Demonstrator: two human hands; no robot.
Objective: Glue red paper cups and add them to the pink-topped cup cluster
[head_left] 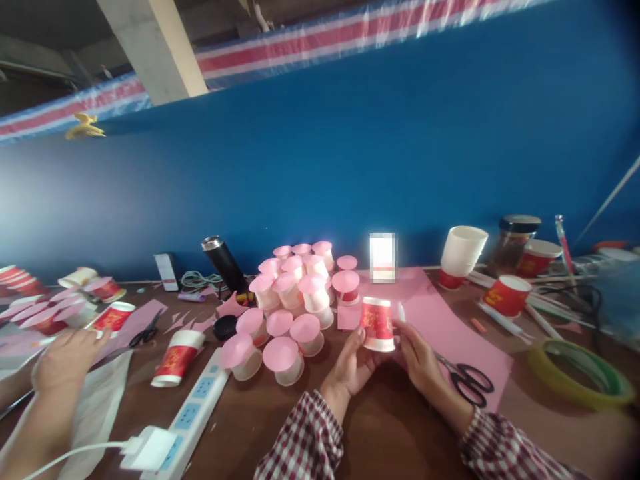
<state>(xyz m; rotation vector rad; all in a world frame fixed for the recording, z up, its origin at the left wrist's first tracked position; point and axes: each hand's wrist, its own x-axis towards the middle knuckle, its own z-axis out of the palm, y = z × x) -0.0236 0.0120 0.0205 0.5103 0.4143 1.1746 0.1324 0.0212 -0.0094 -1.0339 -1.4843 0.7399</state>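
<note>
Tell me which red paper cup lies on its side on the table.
The red cup beside the white power strip lies tipped over; the other red cups stand upright or are held.

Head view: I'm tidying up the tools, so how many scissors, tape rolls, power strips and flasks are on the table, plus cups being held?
Scissors: 2
Tape roll: 1
Power strip: 1
Black flask: 1
Red cup, held by left hand and right hand: 1
Total: 6
</note>
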